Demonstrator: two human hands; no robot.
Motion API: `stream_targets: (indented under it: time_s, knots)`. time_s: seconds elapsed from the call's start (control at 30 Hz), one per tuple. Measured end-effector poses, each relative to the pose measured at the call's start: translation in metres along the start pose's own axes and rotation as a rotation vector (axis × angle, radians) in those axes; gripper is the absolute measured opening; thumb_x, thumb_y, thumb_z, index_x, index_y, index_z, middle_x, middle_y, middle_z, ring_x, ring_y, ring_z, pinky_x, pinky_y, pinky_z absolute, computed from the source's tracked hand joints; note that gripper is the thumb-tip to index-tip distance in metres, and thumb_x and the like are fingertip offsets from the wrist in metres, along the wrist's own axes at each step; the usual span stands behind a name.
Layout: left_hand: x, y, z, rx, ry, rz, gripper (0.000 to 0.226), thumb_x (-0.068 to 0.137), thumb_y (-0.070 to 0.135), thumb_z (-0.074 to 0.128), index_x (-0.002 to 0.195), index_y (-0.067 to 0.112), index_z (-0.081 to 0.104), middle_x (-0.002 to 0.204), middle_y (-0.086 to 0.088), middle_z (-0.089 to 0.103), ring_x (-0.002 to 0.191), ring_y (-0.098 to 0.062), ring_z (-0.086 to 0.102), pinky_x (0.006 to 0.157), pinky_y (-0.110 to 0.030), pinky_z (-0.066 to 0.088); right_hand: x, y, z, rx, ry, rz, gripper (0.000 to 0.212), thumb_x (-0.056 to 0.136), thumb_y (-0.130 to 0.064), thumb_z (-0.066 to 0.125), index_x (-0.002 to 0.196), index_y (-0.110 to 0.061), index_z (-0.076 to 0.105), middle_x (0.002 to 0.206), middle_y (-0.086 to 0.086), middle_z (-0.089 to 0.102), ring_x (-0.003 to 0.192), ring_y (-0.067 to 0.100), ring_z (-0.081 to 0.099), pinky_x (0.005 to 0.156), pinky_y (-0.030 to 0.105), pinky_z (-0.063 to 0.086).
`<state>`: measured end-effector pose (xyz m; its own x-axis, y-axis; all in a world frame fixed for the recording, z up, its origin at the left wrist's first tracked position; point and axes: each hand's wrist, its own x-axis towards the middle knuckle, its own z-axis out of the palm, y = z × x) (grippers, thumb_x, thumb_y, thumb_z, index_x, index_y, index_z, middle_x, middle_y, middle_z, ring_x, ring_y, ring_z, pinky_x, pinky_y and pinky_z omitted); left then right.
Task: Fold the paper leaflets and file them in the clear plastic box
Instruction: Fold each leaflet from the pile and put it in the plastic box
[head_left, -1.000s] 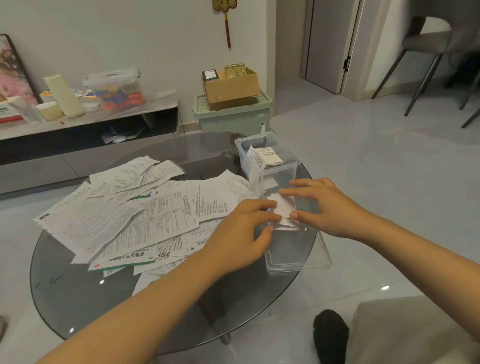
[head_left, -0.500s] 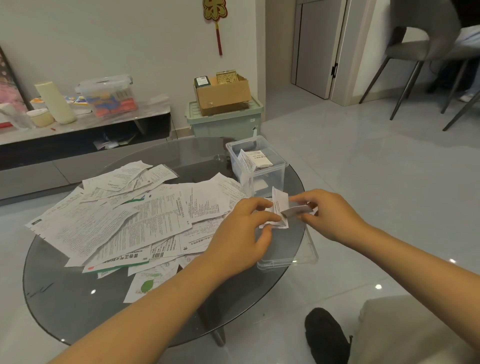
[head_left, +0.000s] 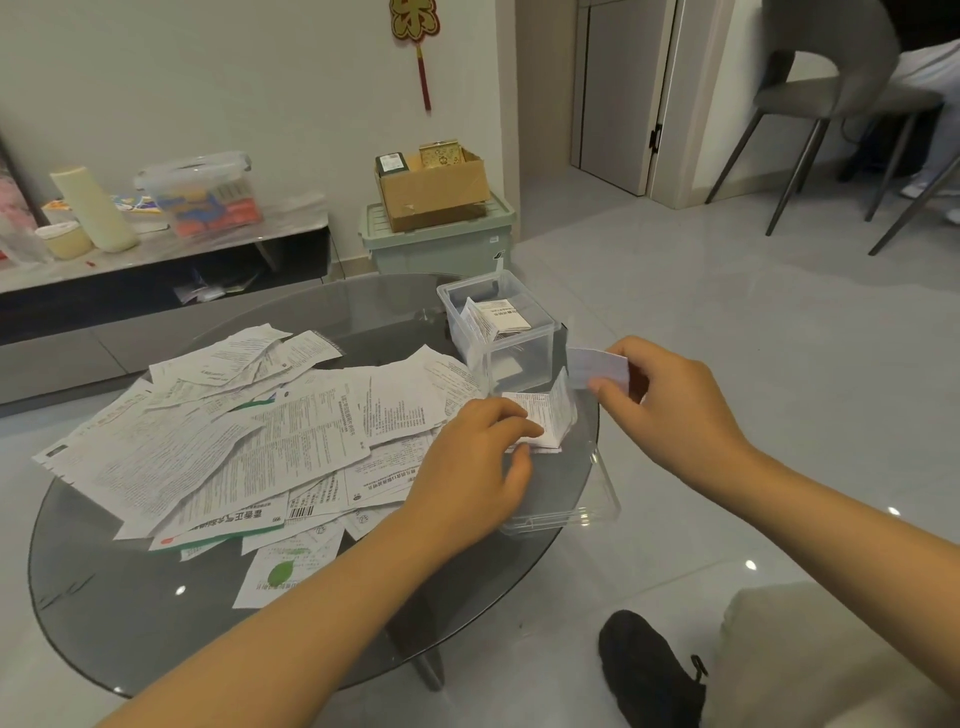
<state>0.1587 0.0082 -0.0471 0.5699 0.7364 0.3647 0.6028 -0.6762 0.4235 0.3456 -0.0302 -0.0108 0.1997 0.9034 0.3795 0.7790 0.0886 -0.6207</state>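
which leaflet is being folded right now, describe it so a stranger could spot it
On the round glass table, look just right of the flat paper pile, in front of the clear plastic box. The leaflet is the small zigzag strip pinched between the left hand and right hand, the only one lifted and creased.

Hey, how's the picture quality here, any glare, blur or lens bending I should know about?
Head view: dim, even indoor light; small bright glare spots on the glass table and floor tiles; wide-angle bending at the edges; leaflet print mostly too soft to read; left hand and right hand fairly sharp.
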Motion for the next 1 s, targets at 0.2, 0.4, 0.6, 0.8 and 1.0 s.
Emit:
stream_targets:
  time_s: [0.2,0.4,0.6,0.8,1.0]
  knots:
    - [0.001,-0.005,-0.001,-0.029,0.045,-0.106,0.025,0.092,0.016,0.051,0.113,0.017,0.067,0.117,0.004,0.056,0.113,-0.009,0.046,0.093,-0.015,0.033,0.001,-0.012,0.010,-0.217,0.005,-0.246,0.013,0.089,-0.026,0.060,0.091,-0.018,0.071,0.081,-0.007,0.057,0.075,0.010,0.045,0.059,0.018,0.033]
    - [-0.002,-0.009,-0.005,-0.033,0.051,-0.168,0.022,0.092,0.018,0.051,0.106,0.016,0.068,0.111,0.004,0.057,0.108,-0.010,0.048,0.089,-0.019,0.037,0.010,-0.004,0.032,-0.367,-0.197,-0.129,0.027,0.092,-0.037,0.052,0.102,-0.019,0.070,0.099,-0.001,0.055,0.096,0.014,0.043,0.072,0.022,0.027]
    - [-0.003,-0.010,-0.014,0.010,0.027,-0.269,0.016,0.092,0.020,0.048,0.097,0.018,0.063,0.108,0.002,0.056,0.099,-0.013,0.051,0.083,-0.028,0.043,0.018,-0.007,0.038,-0.383,-0.262,-0.067,0.033,0.088,-0.048,0.055,0.116,-0.031,0.060,0.118,-0.005,0.048,0.115,0.015,0.032,0.084,0.025,0.016]
    - [-0.004,-0.014,-0.022,-0.009,0.036,-0.297,0.014,0.090,0.020,0.049,0.098,0.019,0.061,0.106,0.003,0.054,0.098,-0.013,0.050,0.083,-0.029,0.043,0.018,-0.027,0.041,-0.334,-0.255,-0.198,0.051,0.078,-0.050,0.066,0.125,-0.034,0.051,0.124,-0.010,0.043,0.120,0.012,0.026,0.084,0.021,0.011]
    - [-0.007,-0.023,-0.036,0.006,0.054,-0.352,0.017,0.089,0.019,0.050,0.101,0.020,0.062,0.109,0.002,0.054,0.100,-0.015,0.052,0.087,-0.033,0.044,0.016,-0.047,0.052,-0.324,-0.308,-0.323,0.050,0.079,-0.052,0.064,0.124,-0.035,0.052,0.125,-0.012,0.043,0.122,0.010,0.023,0.096,0.025,0.010]
